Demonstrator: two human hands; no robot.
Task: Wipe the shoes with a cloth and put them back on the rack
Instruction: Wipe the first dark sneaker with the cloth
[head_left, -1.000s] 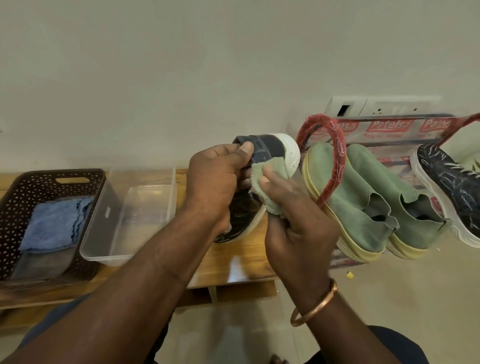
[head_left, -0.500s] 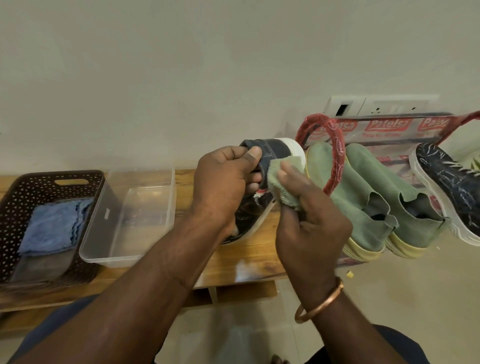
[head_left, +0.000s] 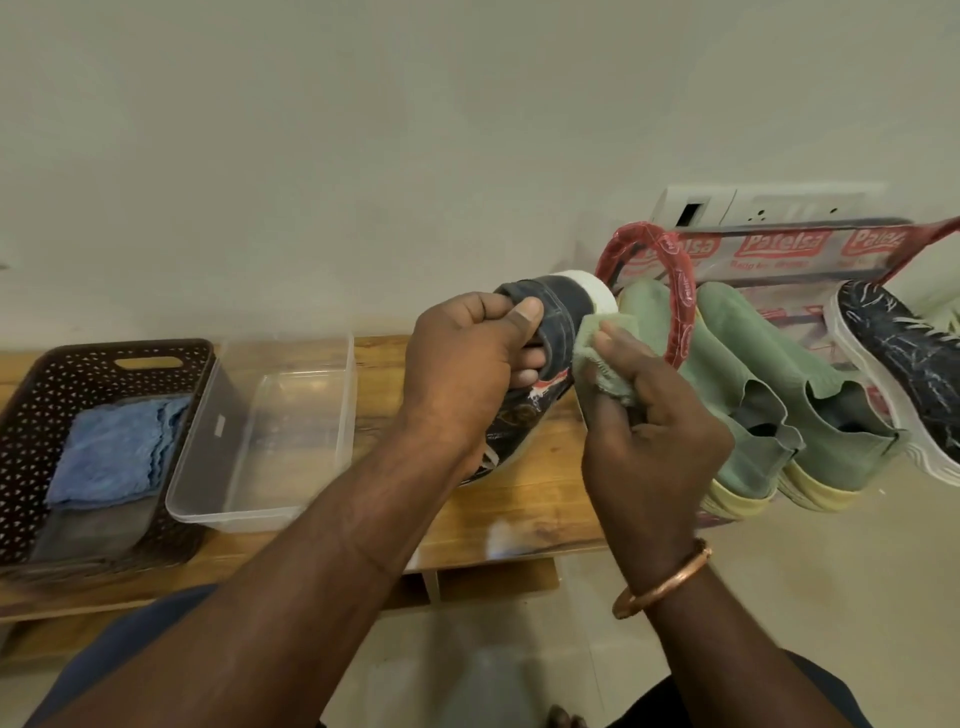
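A dark patterned shoe (head_left: 558, 306) with a white sole is held above the wooden bench, heel end up. My left hand (head_left: 462, 364) grips its collar, thumb outside and fingers inside the opening. My right hand (head_left: 649, 415) pinches a small green cloth (head_left: 597, 353) and presses it against the shoe's side near the white sole. To the right stands the red-framed shoe rack (head_left: 680, 291). It holds a pair of green slip-on shoes (head_left: 737, 384) and the matching dark patterned shoe (head_left: 904, 358).
On the wooden bench (head_left: 524, 499) sit an empty clear plastic tub (head_left: 291, 499) and, at the far left, a dark perforated basket (head_left: 31, 395) with a folded blue cloth (head_left: 114, 447). A wall socket plate (head_left: 753, 202) is behind the rack. Tiled floor lies below.
The shoe has been lifted slightly and both hands shifted right. My right hand has slid the green cloth up the shoe's side toward the white sole.
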